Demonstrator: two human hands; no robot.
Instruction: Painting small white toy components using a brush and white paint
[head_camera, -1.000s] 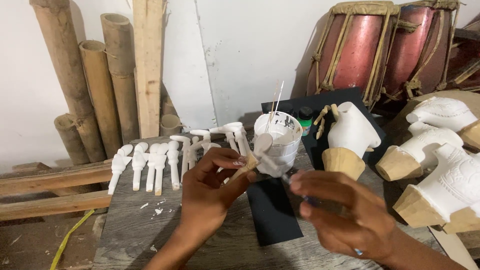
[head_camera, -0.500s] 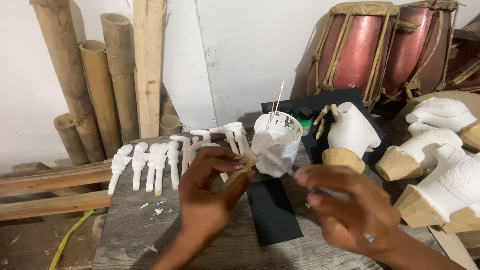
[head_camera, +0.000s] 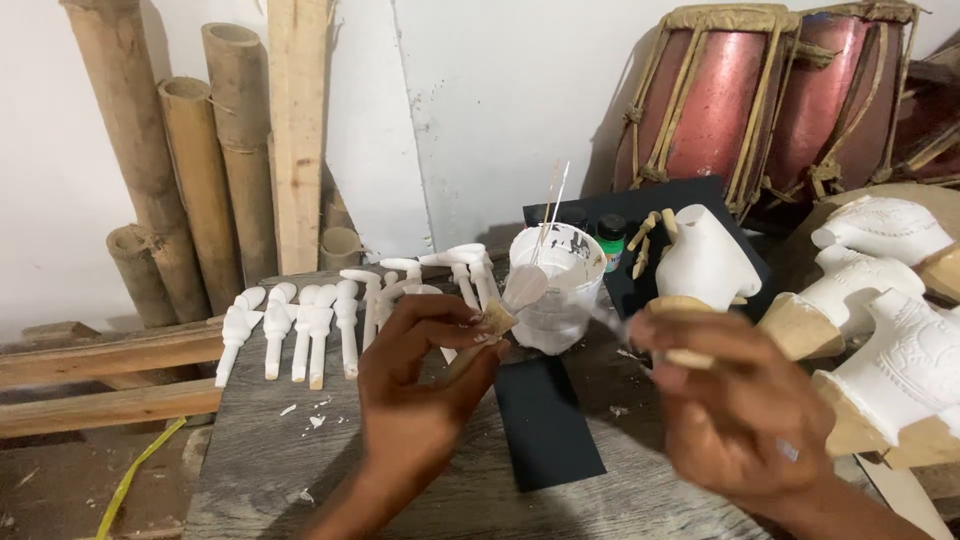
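Note:
My left hand (head_camera: 425, 375) holds a small carved wooden piece (head_camera: 505, 305) by its bare wooden base, its top coated white. My right hand (head_camera: 745, 405), blurred, grips a thin brush (head_camera: 640, 335) whose tip points left toward that piece. Just behind them stands a white paint cup (head_camera: 560, 285) with thin sticks poking out of it. A row of several white-painted carved pieces (head_camera: 310, 325) lies on the grey wooden tabletop (head_camera: 260, 450) to the left.
A black sheet (head_camera: 545, 425) lies under the hands. Larger white carved figures (head_camera: 900, 340) with bare wooden bases crowd the right side. Small paint bottles (head_camera: 610, 235) stand behind the cup. Bamboo poles (head_camera: 190, 180) lean at the back left, red drums (head_camera: 770, 90) at the back right.
My right hand has lifted and moved right, drawing the brush away from the small piece. My left hand has stayed almost still with the piece.

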